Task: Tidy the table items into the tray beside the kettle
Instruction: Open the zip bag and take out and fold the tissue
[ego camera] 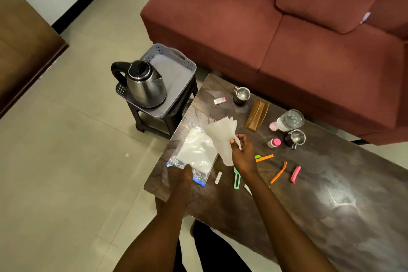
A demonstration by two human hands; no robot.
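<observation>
A clear plastic pack of white tissues (196, 152) lies at the left end of the dark marbled table (320, 194). My left hand (181, 175) grips its near edge. My right hand (244, 154) holds a bunch of loose white tissues (223, 134) just above the pack's right side. The grey perforated tray (174, 70) sits on a small dark stool left of the table, and the steel kettle (144, 84) stands on its near half.
On the table lie two steel cups (241, 95) (297, 138), a brown case (257, 115), a water bottle (289, 120), a small pink-capped bottle (274, 143), several coloured clips (278, 172), and a small box (219, 100). A maroon sofa (287, 28) stands behind.
</observation>
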